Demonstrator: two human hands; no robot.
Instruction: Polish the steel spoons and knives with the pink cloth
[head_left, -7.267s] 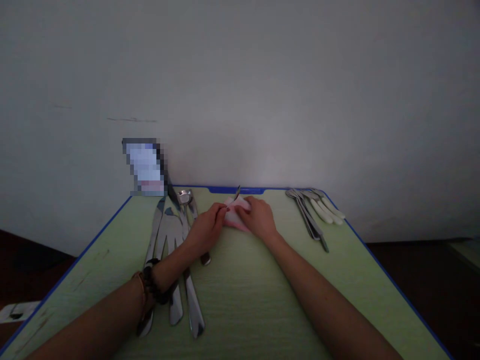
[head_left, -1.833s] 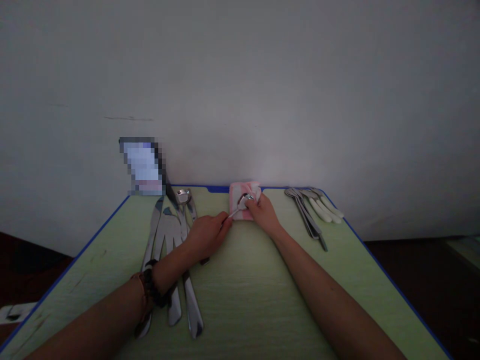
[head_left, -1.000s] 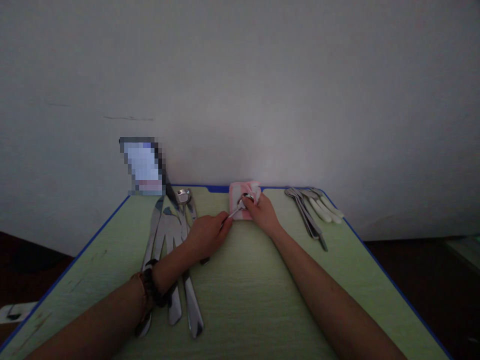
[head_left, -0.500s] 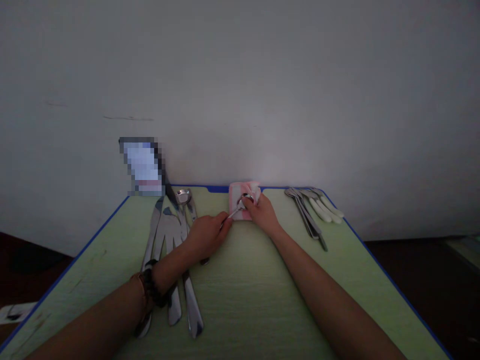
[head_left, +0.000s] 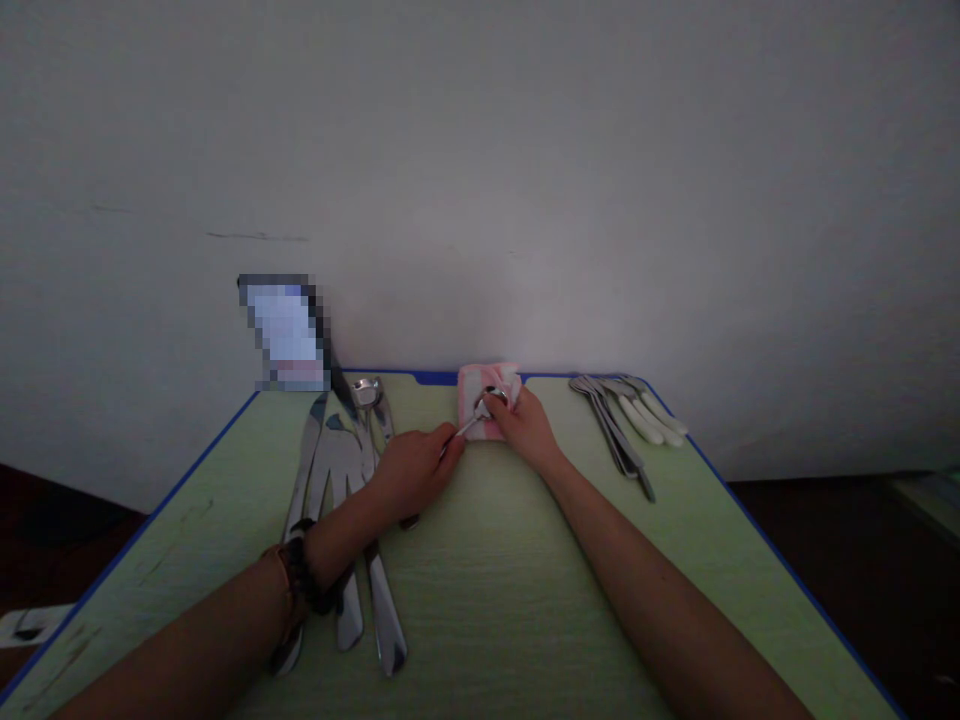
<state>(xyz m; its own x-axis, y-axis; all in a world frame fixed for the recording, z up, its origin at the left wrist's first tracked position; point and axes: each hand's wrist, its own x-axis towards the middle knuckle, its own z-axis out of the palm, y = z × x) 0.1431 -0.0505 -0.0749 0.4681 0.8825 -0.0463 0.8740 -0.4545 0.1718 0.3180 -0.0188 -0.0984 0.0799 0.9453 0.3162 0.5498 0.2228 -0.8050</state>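
Observation:
My left hand (head_left: 420, 468) is closed around the handle of a shiny metal spoon (head_left: 472, 420), which slants up toward the right. The spoon's bowl lies against a folded pink and white cloth (head_left: 472, 384). My right hand (head_left: 525, 428) grips the cloth from the right, its thumb pressing into the bowl; its other fingers are mostly hidden. Beneath and beside my left forearm lie several metal utensils, among them a large fork (head_left: 339, 460), a knife (head_left: 306, 460) and a spoon with a rounded bowl (head_left: 366, 392).
At the table's far right lie several thin metal spoons (head_left: 609, 425) and white-handled utensils (head_left: 646, 420). A blurred-out phone (head_left: 289, 330) leans on the wall at the back left. The pale green table (head_left: 517, 600) has a blue edge and meets the grey wall.

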